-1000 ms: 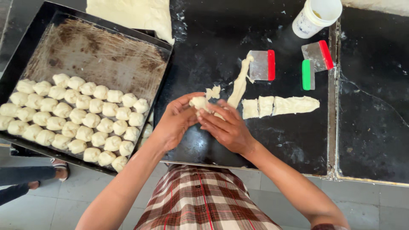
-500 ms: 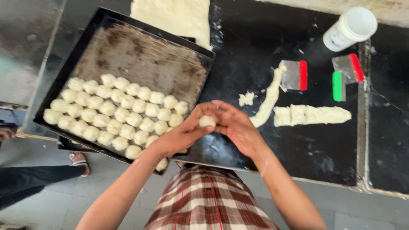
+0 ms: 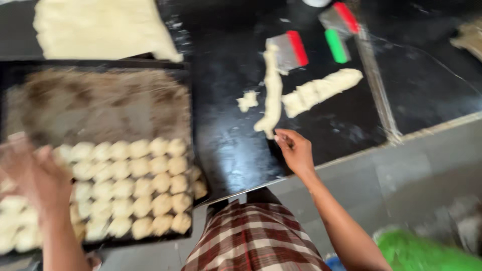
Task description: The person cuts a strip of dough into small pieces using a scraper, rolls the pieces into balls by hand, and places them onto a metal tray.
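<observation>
Your right hand (image 3: 296, 150) is down at the near tip of the long pale strip of raw dough (image 3: 272, 95) on the black bench (image 3: 226, 145), fingers curled in a loose pinch at the strip's end. Can't tell if a piece is already nipped off; the shot's too blurred.

Your left hand (image 3: 37, 175) hovers over the left side of the dark rectangular baking tray (image 3: 100, 100), above the rows of small round dough balls (image 3: 140, 185). It's motion-smeared, so can't tell whether it's open or holding a ball.

Tips for pinching: take the piece right at the strip's end, thumb vs forefinger, and match it approx. to the balls already on the tray so the rows stay even. Keep the rest of the strip flat; don't drag it.

Further out: a small loose scrap of dough (image 3: 247, 100) sits just left of the strip, and a thicker cut dough log (image 3: 321, 90) lies to its right, near but apart. Behind those, a metal scraper w/ red handle (image 3: 288, 49), plus another scraper w/ red and green edges (image 3: 339, 30). A big flat sheet of pale dough (image 3: 100, 30) lies at the back left, beyond the tray.
</observation>
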